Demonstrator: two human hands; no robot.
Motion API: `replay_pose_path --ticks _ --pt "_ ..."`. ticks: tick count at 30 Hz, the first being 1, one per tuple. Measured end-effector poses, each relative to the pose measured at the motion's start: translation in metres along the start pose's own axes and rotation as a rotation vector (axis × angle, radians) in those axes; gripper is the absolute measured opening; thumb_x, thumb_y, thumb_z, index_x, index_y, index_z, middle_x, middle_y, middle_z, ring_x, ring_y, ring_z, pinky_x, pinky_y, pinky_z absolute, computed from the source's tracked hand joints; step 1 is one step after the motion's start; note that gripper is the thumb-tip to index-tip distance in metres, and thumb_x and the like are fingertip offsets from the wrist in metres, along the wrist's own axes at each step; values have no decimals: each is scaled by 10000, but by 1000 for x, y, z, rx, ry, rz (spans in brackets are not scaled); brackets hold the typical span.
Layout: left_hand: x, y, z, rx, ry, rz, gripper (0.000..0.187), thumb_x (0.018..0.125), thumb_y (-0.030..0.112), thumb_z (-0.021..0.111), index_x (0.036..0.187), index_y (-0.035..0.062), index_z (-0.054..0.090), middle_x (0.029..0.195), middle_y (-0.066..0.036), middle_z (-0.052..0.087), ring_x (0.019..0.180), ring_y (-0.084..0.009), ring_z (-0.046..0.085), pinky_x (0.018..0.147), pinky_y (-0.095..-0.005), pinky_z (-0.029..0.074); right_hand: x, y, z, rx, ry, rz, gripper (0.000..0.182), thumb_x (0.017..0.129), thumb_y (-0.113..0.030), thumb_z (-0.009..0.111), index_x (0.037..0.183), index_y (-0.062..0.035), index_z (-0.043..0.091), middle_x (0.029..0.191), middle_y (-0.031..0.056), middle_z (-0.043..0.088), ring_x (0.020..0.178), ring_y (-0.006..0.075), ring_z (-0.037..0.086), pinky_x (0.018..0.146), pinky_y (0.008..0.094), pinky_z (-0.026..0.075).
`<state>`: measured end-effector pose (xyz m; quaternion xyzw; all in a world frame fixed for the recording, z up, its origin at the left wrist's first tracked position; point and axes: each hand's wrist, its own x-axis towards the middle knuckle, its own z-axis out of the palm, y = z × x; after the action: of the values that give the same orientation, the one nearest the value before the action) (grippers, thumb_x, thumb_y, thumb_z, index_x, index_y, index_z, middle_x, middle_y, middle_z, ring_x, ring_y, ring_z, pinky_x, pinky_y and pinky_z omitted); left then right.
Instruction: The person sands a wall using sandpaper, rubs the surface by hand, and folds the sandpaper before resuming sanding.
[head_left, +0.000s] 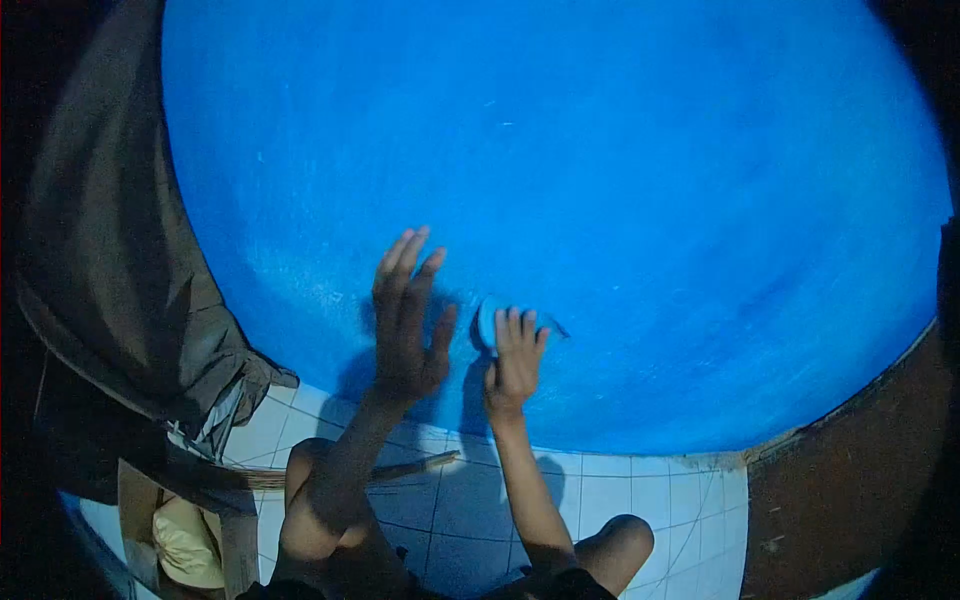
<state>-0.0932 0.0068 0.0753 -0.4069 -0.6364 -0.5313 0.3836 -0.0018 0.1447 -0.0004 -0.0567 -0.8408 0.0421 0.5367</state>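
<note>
The right hand (515, 365) lies with its fingers extended, slightly apart, over a small light-blue pad (488, 320) against a broad blue surface (650, 200), apparently a wall. The pad is directly beneath the fingertips and shows past the forefinger on the left; a thin dark edge beyond the little finger may be its other end, so its long axis seems to run sideways, across the fingers. The thumb sits low on the left, and whether it pinches the pad cannot be told. The left hand (408, 325) is the farther one, to the left of the pad and apart from it, empty, fingers raised and open; whether it touches the blue surface is unclear. Farther out are white floor tiles (605, 492), a bundle of thin sticks (415, 467) partly behind the left arm, and dark cloth (120, 220) at the left. Most of the pad is covered by the fingers, its material is hard to make out, and the outer edges fade to black.
</note>
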Motion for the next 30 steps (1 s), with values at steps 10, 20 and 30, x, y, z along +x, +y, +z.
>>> replay_pose_path --ticks 10,20,30 --pt "3 -7 -22 -21 -77 171 441 990 208 491 1412 90 539 1538 -186 423 1436 -398 367 1160 -583 256 127 -29 -25 36 175 -169 528 850 7 489 1368 0 592 1460 201 529 1433 380 404 1185 569 246" --pt "8 -9 -13 -74 64 50 463 1008 235 479 1438 64 474 1530 -199 411 1410 -426 383 1148 -582 275 169 -40 -17 65 300 -260 511 867 38 446 1350 -3 604 1438 177 558 1432 373 400 1189 567 255" --pt "16 -9 -22 6 32 -56 498 1020 246 476 1475 51 416 1562 -213 348 1452 -416 309 1164 -555 260 114 -41 -8 22 211 -164 548 821 71 453 1346 23 602 1437 190 556 1421 385 414 1189 577 236"
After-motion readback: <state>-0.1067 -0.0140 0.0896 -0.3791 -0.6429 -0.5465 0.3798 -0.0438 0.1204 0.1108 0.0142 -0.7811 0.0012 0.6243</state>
